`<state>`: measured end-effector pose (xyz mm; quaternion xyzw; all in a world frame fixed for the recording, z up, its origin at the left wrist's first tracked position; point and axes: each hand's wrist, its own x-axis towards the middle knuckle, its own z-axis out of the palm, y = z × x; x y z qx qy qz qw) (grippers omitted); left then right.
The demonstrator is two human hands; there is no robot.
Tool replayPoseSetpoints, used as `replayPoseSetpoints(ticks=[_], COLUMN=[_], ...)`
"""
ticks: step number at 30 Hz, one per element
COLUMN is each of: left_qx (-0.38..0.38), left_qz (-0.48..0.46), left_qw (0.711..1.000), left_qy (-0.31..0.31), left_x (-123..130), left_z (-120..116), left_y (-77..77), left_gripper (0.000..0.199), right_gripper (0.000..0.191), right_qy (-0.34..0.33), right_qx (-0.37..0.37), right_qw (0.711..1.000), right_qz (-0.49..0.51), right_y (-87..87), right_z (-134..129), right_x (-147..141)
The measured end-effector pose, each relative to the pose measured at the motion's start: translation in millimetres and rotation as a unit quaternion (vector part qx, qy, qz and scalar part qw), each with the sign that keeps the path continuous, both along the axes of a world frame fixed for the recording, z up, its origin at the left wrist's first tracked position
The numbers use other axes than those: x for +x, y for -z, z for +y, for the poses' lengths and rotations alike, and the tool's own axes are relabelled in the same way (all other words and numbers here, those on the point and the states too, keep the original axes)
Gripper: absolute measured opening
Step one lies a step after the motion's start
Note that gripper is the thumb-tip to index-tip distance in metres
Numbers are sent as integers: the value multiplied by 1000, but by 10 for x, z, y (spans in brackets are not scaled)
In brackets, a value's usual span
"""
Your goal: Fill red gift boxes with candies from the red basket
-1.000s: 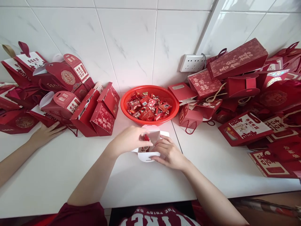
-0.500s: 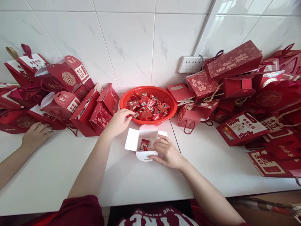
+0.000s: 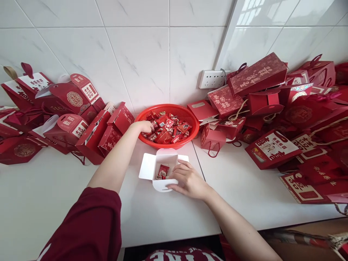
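Observation:
My left hand [image 3: 143, 127] reaches over the left rim of a red plastic basket [image 3: 168, 146], its fingers closed among the red-wrapped sweets [image 3: 164, 137]; whether they grip one is hidden. In front of the basket stands an open white box [image 3: 147, 166] with its flaps spread. A few red packets [image 3: 163, 172] lie on its bottom. My right hand [image 3: 185, 178] is closed on the right side of this box, fingers over the edge and thumb at the front flap.
Red gift boxes [image 3: 73, 127] are piled on the left, and many more boxes and bags [image 3: 274, 146] on the right. A power strip [image 3: 212, 79] is on the tiled wall behind.
My left hand has moved forward and left into the basket, and its fingers have closed. Another person's hand at the left has gone out of view. The camera view has shifted slightly.

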<state>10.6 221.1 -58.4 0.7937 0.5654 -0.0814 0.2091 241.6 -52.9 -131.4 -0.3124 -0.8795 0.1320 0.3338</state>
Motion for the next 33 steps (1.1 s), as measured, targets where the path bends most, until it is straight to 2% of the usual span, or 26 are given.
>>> replayPoseSetpoints(ticks=[3,5,8,10,13,14,15,16,18,21,23,25,27,30,33], left_qx=[-16,6,76,140,228,246,259,252,209,148,119,124,164,211,195], left_qz=[0,-16,-65,-113,-192,-223,-294,-343,-369,-357,-351,-369,-411,-496,-562], left_qw=[1000,1000,995,984,954,943,920,903,900,913,921,916,894,842,801], left_qy=[14,15,6,-10,-23,-13,18,52,98,130,119,97,64,-7,-72], left_x=[13,25,67,112,176,191,200,204,196,155,110,40,-56,-218,-336], left_z=[5,-31,-130,-265,-676,-876,-1099,-1332,-1771,-2183,-2266,-2258,-2232,-2234,-2291], left_y=[6,27,14,-61,-255,-319,-371,-404,-400,-240,-91,50,183,410,663], left_gripper=[52,48,37,38,42,40,36,33,27,28,38,46,46,42,47], right_gripper=[23,23,23,23,23,23,23,24,25,26,25,22,21,25,37], right_qy=[-2,-1,-2,-3,1,2,3,3,2,-4,-16,-29,-37,-31,5], right_qx=[2,-1,3,12,19,19,19,20,22,35,49,60,66,68,48], right_qw=[1000,1000,1000,1000,1000,1000,1000,1000,1000,999,999,998,997,997,998], right_qz=[3,2,-2,-3,-4,-6,-7,-9,-11,-13,-17,-18,-11,3,34], right_y=[-5,-9,-9,-8,-7,-7,-7,-7,-7,-1,10,29,46,45,14], right_z=[6,7,9,10,9,8,7,7,4,-5,-12,-18,-18,-16,-18], right_x=[15,28,40,41,34,32,30,30,33,41,41,35,27,41,102])
